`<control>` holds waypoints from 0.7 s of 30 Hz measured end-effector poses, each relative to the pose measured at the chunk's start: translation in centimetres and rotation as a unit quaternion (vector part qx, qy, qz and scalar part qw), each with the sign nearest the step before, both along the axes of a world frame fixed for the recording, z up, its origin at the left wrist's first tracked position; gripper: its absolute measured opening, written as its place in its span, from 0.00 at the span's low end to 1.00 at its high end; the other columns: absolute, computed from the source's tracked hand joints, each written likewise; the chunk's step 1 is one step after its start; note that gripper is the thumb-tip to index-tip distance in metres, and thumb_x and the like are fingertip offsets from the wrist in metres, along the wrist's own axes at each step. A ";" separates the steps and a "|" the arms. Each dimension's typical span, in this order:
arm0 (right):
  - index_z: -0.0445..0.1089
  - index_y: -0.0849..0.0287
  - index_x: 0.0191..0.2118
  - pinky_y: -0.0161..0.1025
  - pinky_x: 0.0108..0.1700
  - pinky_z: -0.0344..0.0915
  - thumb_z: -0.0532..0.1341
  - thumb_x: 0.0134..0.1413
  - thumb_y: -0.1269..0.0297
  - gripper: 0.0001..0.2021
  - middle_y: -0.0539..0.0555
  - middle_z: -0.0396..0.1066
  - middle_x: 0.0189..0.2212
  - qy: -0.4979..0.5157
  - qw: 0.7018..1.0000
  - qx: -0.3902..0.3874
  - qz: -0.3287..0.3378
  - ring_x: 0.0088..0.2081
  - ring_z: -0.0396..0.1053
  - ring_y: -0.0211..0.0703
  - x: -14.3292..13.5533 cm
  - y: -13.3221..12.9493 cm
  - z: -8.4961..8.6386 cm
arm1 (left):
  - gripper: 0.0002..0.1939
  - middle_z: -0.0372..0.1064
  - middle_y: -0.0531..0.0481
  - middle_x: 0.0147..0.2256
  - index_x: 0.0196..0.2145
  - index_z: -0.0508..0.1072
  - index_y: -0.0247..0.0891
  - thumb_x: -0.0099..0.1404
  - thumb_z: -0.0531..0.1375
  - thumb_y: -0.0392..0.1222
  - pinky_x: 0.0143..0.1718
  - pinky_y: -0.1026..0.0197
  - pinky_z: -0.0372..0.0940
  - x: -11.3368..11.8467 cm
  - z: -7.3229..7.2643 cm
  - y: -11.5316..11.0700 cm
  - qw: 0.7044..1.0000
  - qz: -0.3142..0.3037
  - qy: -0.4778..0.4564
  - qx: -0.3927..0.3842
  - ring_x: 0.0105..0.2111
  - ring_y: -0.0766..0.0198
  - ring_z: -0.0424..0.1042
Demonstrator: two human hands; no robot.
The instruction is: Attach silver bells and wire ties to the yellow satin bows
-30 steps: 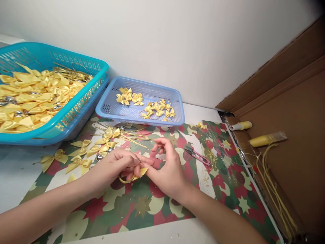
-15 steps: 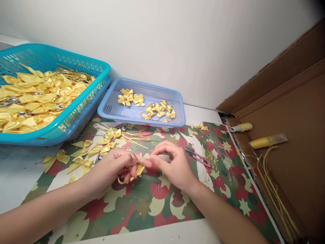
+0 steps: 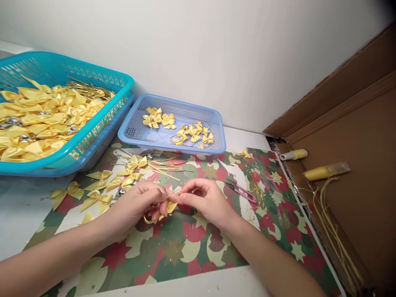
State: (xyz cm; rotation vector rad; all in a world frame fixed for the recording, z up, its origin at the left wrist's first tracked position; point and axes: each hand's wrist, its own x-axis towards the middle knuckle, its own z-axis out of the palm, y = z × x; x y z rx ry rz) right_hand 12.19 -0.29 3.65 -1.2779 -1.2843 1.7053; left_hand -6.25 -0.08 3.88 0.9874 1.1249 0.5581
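Note:
My left hand (image 3: pixel 150 202) pinches a thin gold cord (image 3: pixel 172 194), and a yellow ribbon bow (image 3: pixel 168 209) hangs partly hidden beneath its fingers. A loop of the gold cord shows below that hand. Close beside it, my right hand (image 3: pixel 206 202) is closed, with thumb and forefinger on the other part of the cord. Several loose yellow bows (image 3: pixel 98 200) lie left of my hands, with small silver bells (image 3: pixel 122 192) among them. Cut lengths of gold cord (image 3: pixel 161 168) are spread just beyond my hands.
A turquoise basket (image 3: pixel 102 128) heaped with bows stands at the left. Behind my hands is a blue basket (image 3: pixel 173 147) with several bows. Pink-handled thread snips (image 3: pixel 241 192) lie right of my right hand. Two yellow tubes (image 3: pixel 324 171) and loose strands (image 3: pixel 331 222) are by the cardboard.
My right hand has moved slightly left and down, closer to my left hand, and its fingertips now pinch the cord nearer the left fingers. My left hand stays in place.

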 end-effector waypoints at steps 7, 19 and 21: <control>0.70 0.58 0.26 0.34 0.31 0.64 0.63 0.49 0.66 0.04 0.49 0.71 0.26 -0.070 0.992 0.097 -0.047 0.28 0.66 0.37 -0.1 -0.3 0.1 | 0.16 0.71 0.50 0.23 0.13 0.71 0.38 0.53 0.54 0.44 0.19 0.65 0.50 -0.3 -0.6 -0.2 0.998 0.011 0.020 0.060 0.18 0.69 0.57; 0.70 0.57 0.28 0.35 0.34 0.64 0.60 0.54 0.71 0.05 0.49 0.70 0.28 -0.130 0.964 0.223 -0.068 0.32 0.67 0.38 -0.3 -0.6 -0.1 | 0.19 0.66 0.49 0.27 0.08 0.66 0.41 0.53 0.53 0.45 0.25 0.63 0.59 -0.3 -0.9 0.0 0.994 0.000 0.031 0.108 0.26 0.62 0.63; 0.69 0.57 0.28 0.36 0.37 0.64 0.60 0.55 0.72 0.06 0.49 0.70 0.28 -0.145 0.956 0.246 -0.073 0.33 0.67 0.39 -0.4 -0.8 -0.2 | 0.19 0.67 0.49 0.28 0.08 0.66 0.41 0.54 0.54 0.45 0.27 0.63 0.60 -0.5 -1.0 0.0 0.991 0.016 0.039 0.125 0.27 0.62 0.64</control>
